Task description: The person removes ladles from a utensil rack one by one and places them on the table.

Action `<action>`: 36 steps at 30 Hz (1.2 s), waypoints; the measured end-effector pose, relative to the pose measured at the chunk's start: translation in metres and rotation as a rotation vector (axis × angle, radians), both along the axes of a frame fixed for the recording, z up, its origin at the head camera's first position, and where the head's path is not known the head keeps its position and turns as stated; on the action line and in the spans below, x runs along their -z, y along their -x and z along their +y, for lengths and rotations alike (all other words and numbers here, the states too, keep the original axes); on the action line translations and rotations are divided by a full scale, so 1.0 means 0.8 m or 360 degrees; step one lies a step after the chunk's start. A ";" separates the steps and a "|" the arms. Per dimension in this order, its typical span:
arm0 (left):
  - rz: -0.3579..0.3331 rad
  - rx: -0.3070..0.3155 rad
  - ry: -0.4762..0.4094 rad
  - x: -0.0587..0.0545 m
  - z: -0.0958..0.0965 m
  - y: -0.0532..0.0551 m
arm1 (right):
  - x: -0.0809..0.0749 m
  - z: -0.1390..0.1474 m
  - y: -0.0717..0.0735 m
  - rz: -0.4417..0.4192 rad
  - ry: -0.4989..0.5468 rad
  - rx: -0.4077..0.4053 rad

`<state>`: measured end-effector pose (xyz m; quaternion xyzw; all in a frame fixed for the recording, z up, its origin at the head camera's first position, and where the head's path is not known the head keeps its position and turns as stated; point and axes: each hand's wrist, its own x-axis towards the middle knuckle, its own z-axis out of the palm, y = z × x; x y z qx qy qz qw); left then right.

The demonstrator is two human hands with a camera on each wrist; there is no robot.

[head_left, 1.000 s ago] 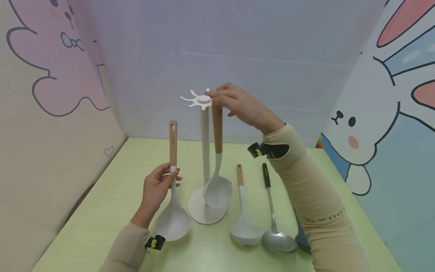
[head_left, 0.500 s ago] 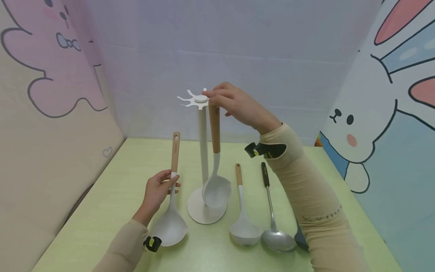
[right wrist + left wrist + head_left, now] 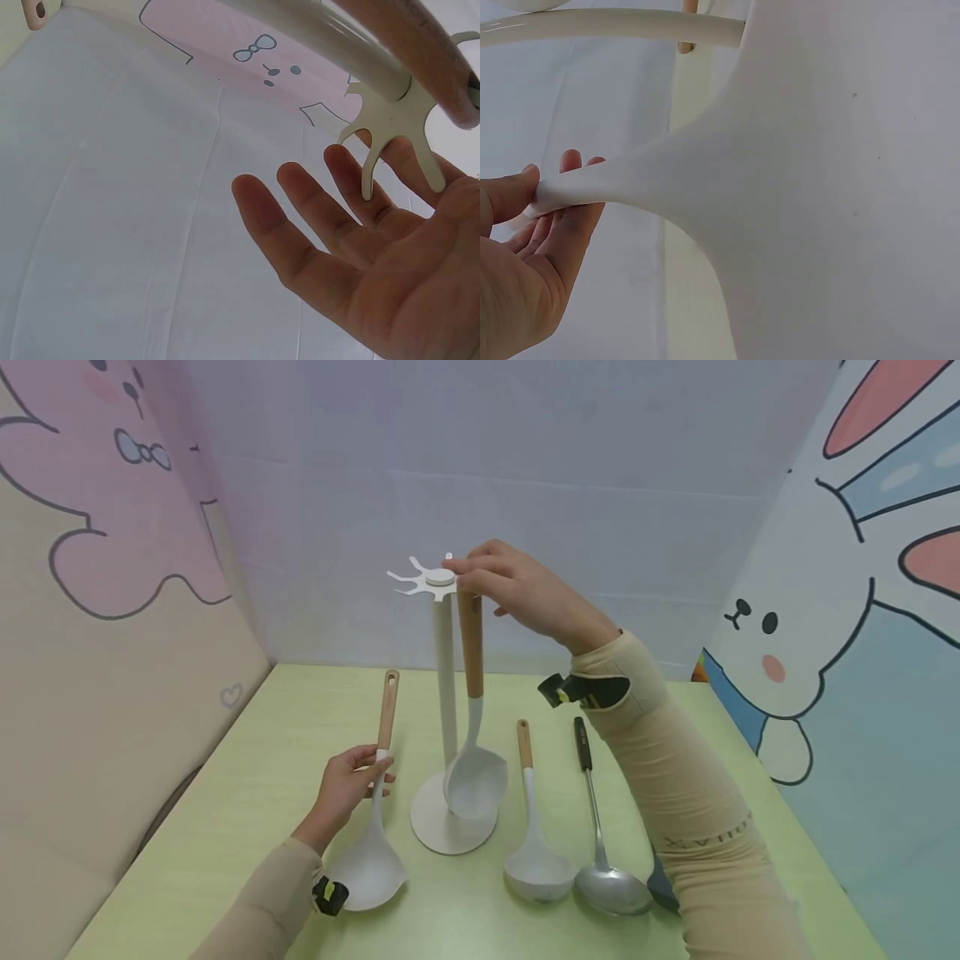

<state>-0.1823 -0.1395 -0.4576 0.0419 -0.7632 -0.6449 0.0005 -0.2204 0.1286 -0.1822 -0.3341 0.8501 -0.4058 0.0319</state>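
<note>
My left hand [image 3: 348, 789] pinches the white neck of a wooden-handled spatula [image 3: 367, 870], left of the utensil stand [image 3: 444, 677]. Its broad white head [image 3: 817, 165] fills much of the left wrist view. A white ladle [image 3: 477, 783] with a wooden handle hangs at the stand's right side, its bowl above the round base. Over the stand's top lies my right hand [image 3: 525, 592], fingertips at the cap and beside the ladle's handle end. In the right wrist view, the relaxed fingers [image 3: 300, 232] spread near the hook ring [image 3: 397, 124]; the thumb is hard to make out.
Right of the stand, a white utensil [image 3: 538, 868] with a wooden handle and a steel ladle [image 3: 611, 889] with a black handle lie on the pale green table [image 3: 247, 827]. A dark utensil head [image 3: 662, 887] is partly hidden by my right sleeve. Cartoon-printed walls enclose both sides.
My left hand has lowered the spatula and brought it slightly left and nearer to me. The right hand stays at the stand's top. The head view has shifted a little.
</note>
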 end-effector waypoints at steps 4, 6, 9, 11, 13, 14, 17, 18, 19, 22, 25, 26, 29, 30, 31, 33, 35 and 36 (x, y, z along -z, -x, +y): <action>-0.0009 0.0025 0.0005 0.004 -0.004 0.006 | 0.000 -0.001 0.000 -0.0006 -0.0002 -0.0008; -0.0019 0.0041 0.0004 0.006 -0.006 0.009 | 0.000 -0.002 0.000 -0.0004 -0.0001 -0.0012; -0.0045 0.0063 0.0022 0.009 -0.009 0.013 | 0.000 -0.001 0.000 0.0014 0.0002 -0.0020; -0.0067 0.0073 0.0033 0.012 -0.011 0.016 | 0.001 -0.001 0.000 0.0028 0.0008 -0.0028; -0.0086 0.0080 0.0052 0.014 -0.012 0.019 | 0.002 -0.001 0.001 0.0042 0.0015 -0.0042; -0.0095 0.0087 0.0059 0.014 -0.013 0.021 | 0.002 -0.001 0.002 0.0045 0.0022 -0.0049; -0.0116 0.0110 0.0097 0.016 -0.014 0.027 | 0.005 0.000 0.006 0.0070 0.0043 -0.0065; -0.0124 0.0116 0.0115 0.017 -0.014 0.029 | 0.006 0.000 0.007 0.0073 0.0061 -0.0076; -0.0133 0.0122 0.0135 0.017 -0.015 0.030 | 0.008 0.001 0.009 0.0075 0.0078 -0.0086; -0.0157 0.0143 0.0204 0.019 -0.016 0.035 | 0.013 0.000 0.014 0.0073 0.0143 -0.0118; -0.0189 0.0168 0.0267 0.021 -0.018 0.040 | 0.016 -0.002 0.017 0.0064 0.0203 -0.0150; -0.0201 0.0179 0.0278 0.022 -0.019 0.042 | 0.017 -0.002 0.018 0.0064 0.0214 -0.0157; -0.0238 0.0210 0.0300 0.023 -0.020 0.046 | 0.018 -0.003 0.019 0.0058 0.0241 -0.0185; -0.0251 0.0215 0.0300 0.023 -0.021 0.048 | 0.019 -0.003 0.020 0.0054 0.0250 -0.0197; -0.0263 0.0220 0.0300 0.024 -0.021 0.049 | 0.019 -0.003 0.021 0.0047 0.0261 -0.0209; -0.0280 0.0236 0.0308 0.024 -0.022 0.051 | 0.021 -0.003 0.022 0.0025 0.0293 -0.0237; -0.0302 0.0238 0.0320 0.025 -0.022 0.054 | 0.023 -0.003 0.023 0.0012 0.0328 -0.0272; -0.0310 0.0241 0.0328 0.026 -0.022 0.055 | 0.024 -0.003 0.025 0.0001 0.0349 -0.0293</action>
